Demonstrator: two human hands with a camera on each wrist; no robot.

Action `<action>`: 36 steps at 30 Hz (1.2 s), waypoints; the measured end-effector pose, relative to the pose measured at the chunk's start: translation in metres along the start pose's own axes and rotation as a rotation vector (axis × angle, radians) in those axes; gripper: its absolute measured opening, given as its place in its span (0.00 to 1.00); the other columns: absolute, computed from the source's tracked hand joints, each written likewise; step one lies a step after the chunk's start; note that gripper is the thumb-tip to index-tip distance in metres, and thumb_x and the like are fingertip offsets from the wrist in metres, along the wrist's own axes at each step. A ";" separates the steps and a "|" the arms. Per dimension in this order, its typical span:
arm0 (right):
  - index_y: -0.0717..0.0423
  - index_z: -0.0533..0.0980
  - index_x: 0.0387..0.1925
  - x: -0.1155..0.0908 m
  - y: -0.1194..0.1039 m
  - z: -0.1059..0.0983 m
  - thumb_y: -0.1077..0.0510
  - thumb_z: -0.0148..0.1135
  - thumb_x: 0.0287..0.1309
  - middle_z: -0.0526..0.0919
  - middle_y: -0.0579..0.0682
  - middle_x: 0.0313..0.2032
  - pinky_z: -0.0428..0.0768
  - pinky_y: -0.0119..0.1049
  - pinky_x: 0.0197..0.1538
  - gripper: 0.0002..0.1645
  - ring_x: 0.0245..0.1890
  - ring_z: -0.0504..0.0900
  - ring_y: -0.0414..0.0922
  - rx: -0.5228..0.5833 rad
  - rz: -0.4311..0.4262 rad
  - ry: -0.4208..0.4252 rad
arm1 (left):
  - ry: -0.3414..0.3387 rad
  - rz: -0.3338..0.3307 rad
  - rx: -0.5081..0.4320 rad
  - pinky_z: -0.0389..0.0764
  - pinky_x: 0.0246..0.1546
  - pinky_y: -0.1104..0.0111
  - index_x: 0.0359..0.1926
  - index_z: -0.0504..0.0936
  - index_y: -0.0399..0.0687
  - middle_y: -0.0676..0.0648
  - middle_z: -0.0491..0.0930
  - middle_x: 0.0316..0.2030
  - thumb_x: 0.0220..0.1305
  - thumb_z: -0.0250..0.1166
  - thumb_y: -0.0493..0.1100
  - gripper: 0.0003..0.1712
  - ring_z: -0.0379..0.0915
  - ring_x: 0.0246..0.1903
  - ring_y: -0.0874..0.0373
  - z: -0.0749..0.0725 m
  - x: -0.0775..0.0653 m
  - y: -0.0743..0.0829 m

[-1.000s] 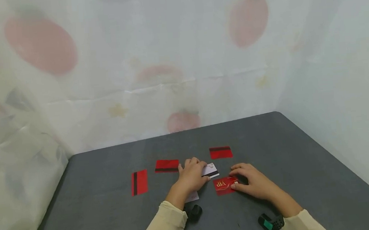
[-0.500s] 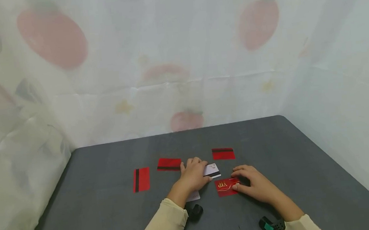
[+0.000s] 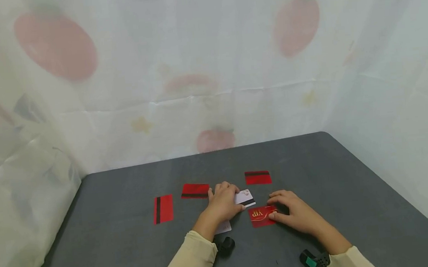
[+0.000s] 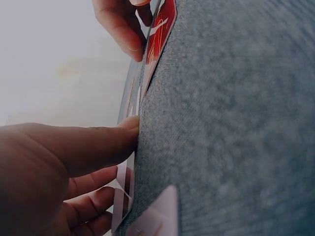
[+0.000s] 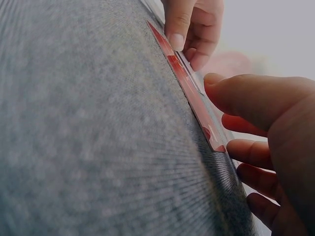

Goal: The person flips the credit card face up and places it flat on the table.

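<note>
White card (image 3: 244, 197) sits pinched in the left hand (image 3: 223, 202), seemingly for aligning; VIP card (image 3: 259, 216), partly under the loosely spread right hand (image 3: 293, 212), likely needs gripping next.

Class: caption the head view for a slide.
Left hand at a white card, right hand at a red VIP card.

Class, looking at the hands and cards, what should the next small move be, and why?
Probably the right hand should turn over the glossy red rectangular VIP card: the hand is at its right end, and its gold lettering faces up, whereas three other red rectangular cards show black stripes.
</note>
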State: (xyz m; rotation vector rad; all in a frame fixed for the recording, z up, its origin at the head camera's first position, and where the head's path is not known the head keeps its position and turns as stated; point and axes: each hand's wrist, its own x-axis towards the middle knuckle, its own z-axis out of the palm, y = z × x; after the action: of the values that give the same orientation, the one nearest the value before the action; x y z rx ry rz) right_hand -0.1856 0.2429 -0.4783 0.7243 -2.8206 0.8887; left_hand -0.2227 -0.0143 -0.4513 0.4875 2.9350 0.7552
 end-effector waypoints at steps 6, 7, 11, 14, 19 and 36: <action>0.43 0.80 0.51 0.001 -0.001 0.000 0.38 0.66 0.58 0.78 0.45 0.57 0.72 0.58 0.60 0.23 0.60 0.74 0.51 -0.013 -0.004 0.003 | 0.000 0.002 -0.017 0.48 0.68 0.36 0.54 0.77 0.53 0.46 0.73 0.54 0.54 0.75 0.53 0.28 0.62 0.62 0.44 0.001 0.001 -0.002; 0.43 0.80 0.51 0.000 0.000 0.000 0.38 0.66 0.58 0.78 0.45 0.57 0.73 0.58 0.60 0.23 0.60 0.74 0.51 -0.014 -0.003 0.004 | 0.001 0.006 -0.019 0.48 0.68 0.36 0.54 0.77 0.53 0.46 0.73 0.54 0.53 0.75 0.53 0.28 0.62 0.62 0.44 0.002 0.001 -0.002; 0.42 0.80 0.51 0.000 0.001 0.000 0.39 0.66 0.58 0.78 0.45 0.57 0.73 0.58 0.60 0.22 0.60 0.74 0.51 -0.010 -0.005 0.009 | -0.001 0.009 -0.015 0.47 0.69 0.37 0.54 0.77 0.54 0.46 0.73 0.55 0.54 0.75 0.54 0.28 0.62 0.63 0.44 0.002 0.002 -0.002; 0.43 0.80 0.51 -0.001 0.001 0.000 0.40 0.66 0.59 0.78 0.45 0.57 0.73 0.58 0.60 0.22 0.60 0.74 0.51 -0.005 -0.006 0.006 | 0.001 0.012 -0.009 0.47 0.69 0.37 0.54 0.77 0.55 0.47 0.73 0.56 0.54 0.75 0.54 0.28 0.62 0.63 0.44 0.002 0.002 -0.003; 0.43 0.80 0.52 0.000 0.000 -0.001 0.40 0.66 0.59 0.78 0.46 0.58 0.72 0.58 0.60 0.22 0.61 0.73 0.51 0.002 -0.008 -0.004 | -0.006 0.024 -0.001 0.46 0.69 0.37 0.55 0.78 0.56 0.47 0.73 0.56 0.56 0.74 0.55 0.27 0.61 0.63 0.44 0.002 0.001 -0.004; 0.43 0.80 0.51 0.001 0.002 -0.003 0.39 0.66 0.59 0.78 0.45 0.58 0.72 0.57 0.61 0.22 0.61 0.73 0.50 0.022 -0.011 0.003 | -0.015 0.056 0.019 0.46 0.70 0.38 0.57 0.78 0.56 0.47 0.72 0.56 0.58 0.72 0.56 0.27 0.60 0.64 0.44 0.002 0.000 -0.007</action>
State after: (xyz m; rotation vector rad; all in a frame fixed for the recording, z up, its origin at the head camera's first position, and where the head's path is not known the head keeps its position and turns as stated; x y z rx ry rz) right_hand -0.1874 0.2451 -0.4769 0.7395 -2.8059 0.9200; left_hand -0.2243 -0.0191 -0.4565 0.5765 2.9288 0.7270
